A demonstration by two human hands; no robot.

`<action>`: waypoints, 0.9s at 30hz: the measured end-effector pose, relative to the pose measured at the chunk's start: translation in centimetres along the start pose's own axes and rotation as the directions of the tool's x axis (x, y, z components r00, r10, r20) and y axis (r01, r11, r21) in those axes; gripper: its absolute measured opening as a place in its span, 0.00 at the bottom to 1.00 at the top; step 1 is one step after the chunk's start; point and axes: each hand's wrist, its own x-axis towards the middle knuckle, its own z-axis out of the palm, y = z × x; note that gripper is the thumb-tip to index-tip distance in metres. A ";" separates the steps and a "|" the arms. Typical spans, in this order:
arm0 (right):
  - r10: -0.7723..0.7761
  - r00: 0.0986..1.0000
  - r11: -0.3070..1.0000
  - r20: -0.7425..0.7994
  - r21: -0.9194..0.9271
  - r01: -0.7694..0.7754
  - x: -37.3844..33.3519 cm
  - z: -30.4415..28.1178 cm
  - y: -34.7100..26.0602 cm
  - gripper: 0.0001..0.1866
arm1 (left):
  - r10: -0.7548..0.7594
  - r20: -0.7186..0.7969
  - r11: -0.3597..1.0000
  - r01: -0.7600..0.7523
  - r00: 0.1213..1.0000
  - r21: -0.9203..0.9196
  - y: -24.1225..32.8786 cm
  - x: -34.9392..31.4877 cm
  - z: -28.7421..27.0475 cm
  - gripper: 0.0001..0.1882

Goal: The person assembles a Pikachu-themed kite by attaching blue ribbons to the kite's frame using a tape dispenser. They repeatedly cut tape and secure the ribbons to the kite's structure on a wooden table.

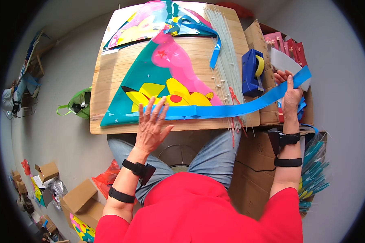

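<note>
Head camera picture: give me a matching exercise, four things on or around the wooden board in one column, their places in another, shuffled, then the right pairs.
Things:
1. blue tape dispenser
2. blue strip
3. green bag
4. bundle of thin rods

Places:
A. on the floor left of the wooden board
B. lying lengthwise along the board's right side
C. pressed flat by the left hand on the kite, its other end held by the right hand
D. on a cardboard box just right of the board

Pairs: 1-D, 2-C, 3-A, 4-B
</note>
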 end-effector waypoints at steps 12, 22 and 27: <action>-0.036 0.998 0.999 0.051 0.027 0.034 -2.2 4.3 -3.1 0.15 | 0.252 0.230 0.964 -0.222 0.940 -0.150 9.2 4.9 9.2 0.41; -0.502 0.685 0.683 0.528 -0.244 0.689 -12.6 21.1 1.5 0.18 | 0.016 0.114 0.742 0.064 0.993 -0.667 6.9 3.2 7.0 0.24; -0.444 0.639 0.594 0.628 -0.327 0.735 -15.5 23.8 5.6 0.17 | -0.497 0.413 -0.258 0.325 0.763 -0.910 0.7 -0.7 0.5 0.19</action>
